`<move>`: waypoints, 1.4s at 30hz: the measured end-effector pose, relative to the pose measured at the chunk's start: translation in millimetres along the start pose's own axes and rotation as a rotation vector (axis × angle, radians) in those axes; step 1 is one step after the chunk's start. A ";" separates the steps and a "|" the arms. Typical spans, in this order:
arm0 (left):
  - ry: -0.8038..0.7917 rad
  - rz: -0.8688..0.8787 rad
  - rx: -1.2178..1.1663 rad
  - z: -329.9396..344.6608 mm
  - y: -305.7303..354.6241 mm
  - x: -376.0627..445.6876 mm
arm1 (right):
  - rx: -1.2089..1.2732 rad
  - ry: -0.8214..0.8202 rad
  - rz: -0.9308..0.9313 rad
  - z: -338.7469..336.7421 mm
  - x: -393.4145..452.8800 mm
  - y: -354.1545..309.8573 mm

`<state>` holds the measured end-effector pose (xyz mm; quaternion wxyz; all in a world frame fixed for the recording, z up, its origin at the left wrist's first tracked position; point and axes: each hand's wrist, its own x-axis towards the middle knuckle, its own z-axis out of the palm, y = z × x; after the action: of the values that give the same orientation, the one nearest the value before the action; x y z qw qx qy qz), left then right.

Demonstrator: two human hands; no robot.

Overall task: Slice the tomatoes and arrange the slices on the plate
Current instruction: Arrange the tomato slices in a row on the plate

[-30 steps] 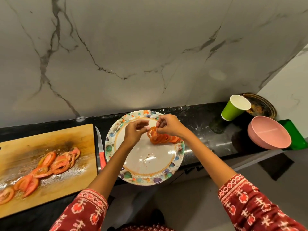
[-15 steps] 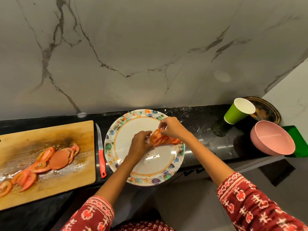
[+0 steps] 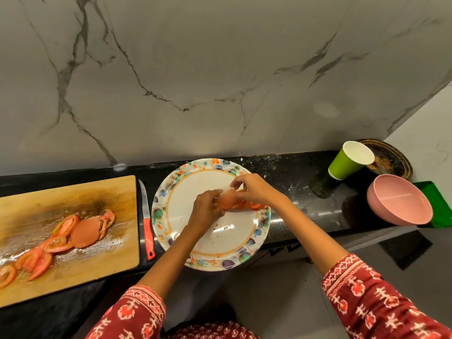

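Observation:
A round plate (image 3: 171,211) with a flower-patterned rim sits on the black counter, its near edge hanging over the counter's front. Both hands meet over its right half. My left hand (image 3: 206,210) and my right hand (image 3: 254,189) pinch a stack of tomato slices (image 3: 226,199) between their fingertips. A short row of slices (image 3: 255,206) lies on the plate under my right hand. More tomato slices (image 3: 73,232) lie scattered on the wet wooden cutting board (image 3: 73,192) at the left.
A red-handled knife (image 3: 147,226) lies between board and plate, blade pointing at the wall. At the right stand a green paper cup (image 3: 347,161), a dark round tray (image 3: 391,159), stacked pink bowls (image 3: 398,203) and a green container (image 3: 437,204). A marble wall rises behind.
My left hand dropped lower on the plate and now closes in on the slices beside my right hand. The stack is held more upright.

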<state>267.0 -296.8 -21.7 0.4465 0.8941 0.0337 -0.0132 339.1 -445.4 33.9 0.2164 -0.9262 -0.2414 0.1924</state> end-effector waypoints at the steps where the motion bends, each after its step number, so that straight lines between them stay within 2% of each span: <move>1: -0.003 -0.003 -0.007 0.8 0.0 0.5 | -0.013 -0.026 -0.002 -0.9 -0.2 1.0; 3: 0.008 -0.004 -0.019 1.1 -1.0 0.9 | -0.056 -0.056 -0.012 0.1 0.5 2.6; 8: -0.032 -0.003 -0.023 0.5 2.0 1.7 | -0.126 -0.011 -0.041 6.7 -2.7 5.7; 16: 0.034 -0.037 -0.012 -0.4 -2.3 -1.4 | -0.052 -0.049 -0.035 10.9 -0.6 4.3; 23: 0.058 0.013 -0.005 -7.3 -4.3 0.9 | -0.020 0.012 -0.074 10.2 -4.8 11.5; 30: -0.044 -0.003 0.123 -5.4 8.2 17.8 | 0.005 0.063 -0.145 14.2 -6.4 14.6; 38: 0.027 0.014 0.105 -11.8 10.9 15.5 | 0.018 0.087 -0.157 15.0 -3.1 16.8; 42: -0.037 -0.022 0.118 -13.0 10.6 14.2 | -0.042 0.054 -0.166 18.4 0.2 15.3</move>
<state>281.9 -292.1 -6.2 0.3934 0.9180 0.0344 -0.0365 336.4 -451.7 10.9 0.2186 -0.9121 -0.3156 0.1436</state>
